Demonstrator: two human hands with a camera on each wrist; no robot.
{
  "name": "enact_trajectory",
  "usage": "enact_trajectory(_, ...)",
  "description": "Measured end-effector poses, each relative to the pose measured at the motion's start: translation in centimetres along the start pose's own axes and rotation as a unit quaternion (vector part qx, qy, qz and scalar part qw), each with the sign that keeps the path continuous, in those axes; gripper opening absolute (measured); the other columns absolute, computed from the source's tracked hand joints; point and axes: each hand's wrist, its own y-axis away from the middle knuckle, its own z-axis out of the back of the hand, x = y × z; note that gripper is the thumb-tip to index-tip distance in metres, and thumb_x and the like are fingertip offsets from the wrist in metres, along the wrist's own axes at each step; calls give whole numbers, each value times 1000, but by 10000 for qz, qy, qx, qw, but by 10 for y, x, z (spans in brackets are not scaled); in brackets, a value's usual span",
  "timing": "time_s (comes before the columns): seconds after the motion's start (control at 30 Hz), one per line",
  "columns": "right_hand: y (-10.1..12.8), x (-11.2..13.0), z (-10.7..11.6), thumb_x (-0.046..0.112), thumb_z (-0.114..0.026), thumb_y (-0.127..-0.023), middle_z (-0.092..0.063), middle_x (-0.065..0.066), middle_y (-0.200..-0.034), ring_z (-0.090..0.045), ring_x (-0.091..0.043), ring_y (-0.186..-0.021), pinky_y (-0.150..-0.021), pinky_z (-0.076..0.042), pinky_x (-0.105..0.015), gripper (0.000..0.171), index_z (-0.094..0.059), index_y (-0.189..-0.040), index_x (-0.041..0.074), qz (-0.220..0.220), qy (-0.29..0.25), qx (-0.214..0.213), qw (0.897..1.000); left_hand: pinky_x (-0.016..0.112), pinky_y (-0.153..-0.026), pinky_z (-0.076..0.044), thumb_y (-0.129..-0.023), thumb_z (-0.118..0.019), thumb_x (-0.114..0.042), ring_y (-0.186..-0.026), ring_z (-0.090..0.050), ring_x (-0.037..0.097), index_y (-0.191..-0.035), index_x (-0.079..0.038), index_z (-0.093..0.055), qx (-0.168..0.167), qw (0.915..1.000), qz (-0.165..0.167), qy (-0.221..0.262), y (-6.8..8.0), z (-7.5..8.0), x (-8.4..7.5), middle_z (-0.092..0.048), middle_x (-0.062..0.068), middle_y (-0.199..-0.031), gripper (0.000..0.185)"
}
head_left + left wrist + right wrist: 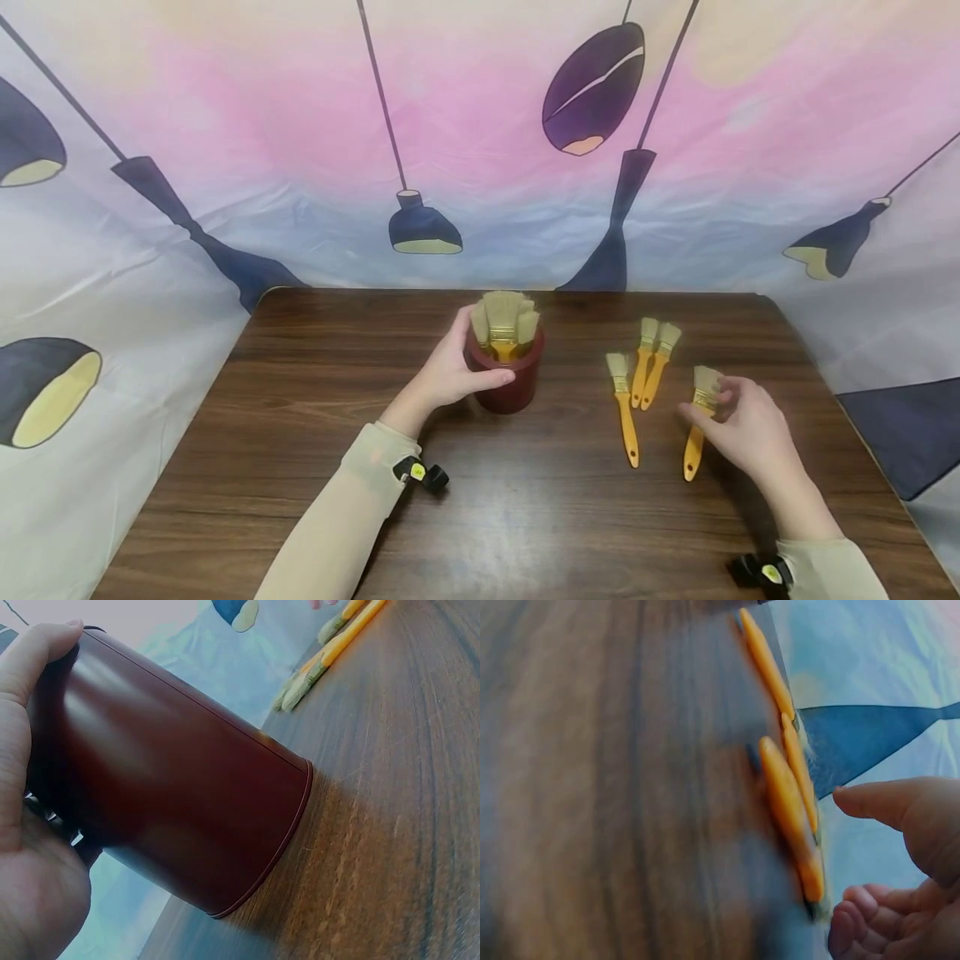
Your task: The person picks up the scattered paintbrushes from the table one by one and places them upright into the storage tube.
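Note:
My left hand (453,367) holds a dark red, round brush cup (172,772) upright on the table, thumb near the rim and fingers hidden round its far side. Several paintbrushes (502,310) stand in the cup with their pale bristles up. Over on the right, my right hand (753,425) hovers beside a paintbrush (694,450) with a yellow-orange handle, its fingers close by the bristle end. The right wrist view shows a gap between thumb and fingers, with nothing held there.
Left of the right hand lie three more paintbrushes: one (624,408) nearer the cup, and two (642,362) (660,367) side by side farther back. They rest on a dark wood table (300,433). A printed cloth (480,125) hangs behind its back edge.

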Motion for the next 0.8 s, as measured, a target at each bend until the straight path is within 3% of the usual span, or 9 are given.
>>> enact_trajectory(0.2, 2, -10, 0, 56, -84, -92, -68, -32, -109, -66, -47, -95, -79, -54, -62, 96, -50, -138, -21, -468, 94, 384, 9981, 58, -125, -37, -82, -95, -32, -144, -51, 25, -164, -17, -33, 5, 10000, -12, -32, -1, 0, 1, -52, 5, -157, 104)
enact_trajectory(0.4, -2, -13, 3, 57, -83, -93, -73, -25, -104, -69, -46, -94, -83, -56, -64, 94, -54, -137, -22, -483, 149, 766, 9958, 55, -124, -38, -81, -96, -31, -143, -53, 24, -162, -17, -35, -42, 10000, -26, -69, -1, -1, 3, -54, 4, -154, 102)
enact_trajectory(0.67, -9, -15, 2, 45, -85, -95, -80, -15, -97, -74, -36, -87, -77, -58, -55, 64, -70, -120, -12, -196, -1, 730, 9971, 57, -124, -37, -81, -96, -33, -143, -52, 24, -163, -17, -35, -30, 10000, -29, -57, -2, 0, 3, -53, 4, -155, 103)
enact_trajectory(0.8, -14, -15, 2, 43, -85, -95, -81, -11, -90, -73, -34, -84, -78, -55, -56, 57, -74, -113, -10, -143, 42, 674, 9976, 55, -124, -38, -81, -96, -36, -143, -52, 23, -163, -18, -35, -23, 10000, -34, -36, -1, 0, 2, -53, 3, -155, 103)
